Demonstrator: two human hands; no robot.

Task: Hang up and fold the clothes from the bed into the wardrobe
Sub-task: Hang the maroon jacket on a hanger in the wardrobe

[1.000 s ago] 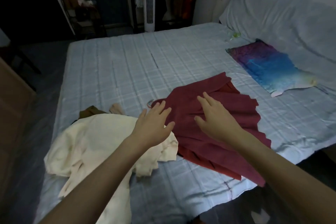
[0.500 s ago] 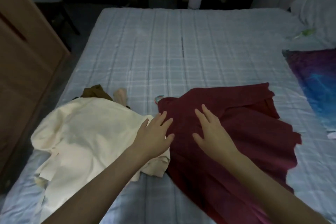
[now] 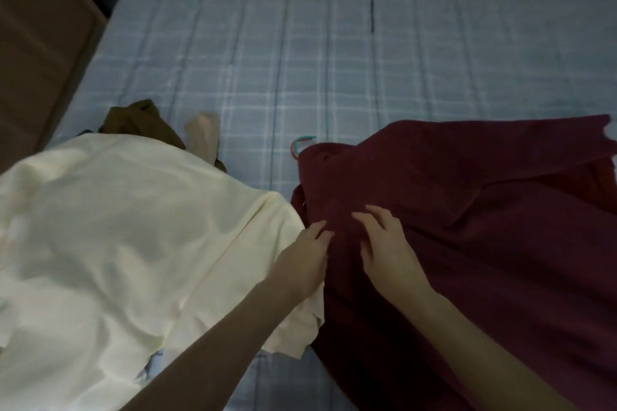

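Observation:
A dark red garment (image 3: 467, 210) lies spread on the bed at the right. A cream garment (image 3: 117, 243) covers the left side and hides most of a brown piece (image 3: 140, 117) and a beige piece (image 3: 202, 133) behind it. My left hand (image 3: 305, 264) rests at the red garment's left edge, fingers straight, where the cream cloth meets it. My right hand (image 3: 387, 243) lies on the red garment with its fingers spread and slightly bent. A red and green hanger hook (image 3: 300, 143) sticks out from the red garment's top.
The bed (image 3: 334, 43) has a pale blue checked sheet, bare beyond the clothes. A brown wooden wardrobe side (image 3: 36, 37) stands at the left edge, with dark floor between it and the bed.
The view has swung down and closer to the bed. Both hands have drawn nearer each other on the red garment's left part; the blue cloth and pillow have left the view.

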